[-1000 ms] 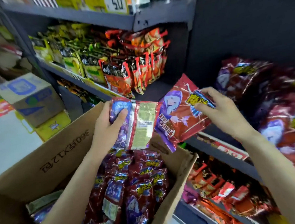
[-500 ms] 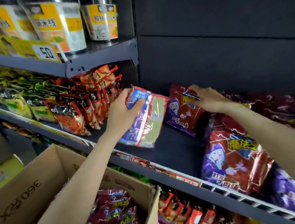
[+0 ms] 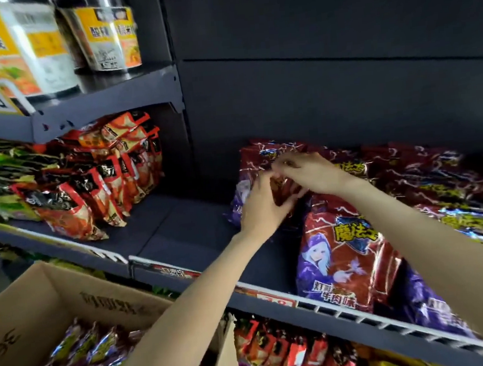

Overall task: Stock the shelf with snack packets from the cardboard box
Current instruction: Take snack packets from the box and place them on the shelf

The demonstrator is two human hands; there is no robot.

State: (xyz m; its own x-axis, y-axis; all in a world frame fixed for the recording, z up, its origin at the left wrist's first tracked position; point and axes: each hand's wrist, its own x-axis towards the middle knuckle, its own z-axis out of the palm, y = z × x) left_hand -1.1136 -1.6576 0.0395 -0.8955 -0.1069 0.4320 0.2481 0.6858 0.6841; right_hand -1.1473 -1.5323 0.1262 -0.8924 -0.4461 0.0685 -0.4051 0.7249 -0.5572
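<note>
Both hands are in at the back of the dark grey metal shelf [image 3: 180,235] now! Half a second ago the left hand [image 3: 261,207] was carrying a glossy red-and-purple foil snack packet [image 3: 244,179] across the bare shelf, label side out; now that packet is tucked up against the standing row of matching red-and-purple packets [image 3: 409,174], and the right hand [image 3: 309,171] has come over the top to meet it. The left hand's fingers curl round the packet's near edge, the right hand's fingertips pinch at its crumpled top. I judge this is the settling-in: two packets delivered, being squared up in the row. Plenty more to go, since the open brown cardboard box [image 3: 54,298] at lower left has shiny packets showing inside.

Hard to read: the hands overlap and blur, so which fingers touch which packet is unclear, and the packet the right hand brought cannot be told apart from its neighbours. The box is cut off by the frame edge, its depth hidden
</note>
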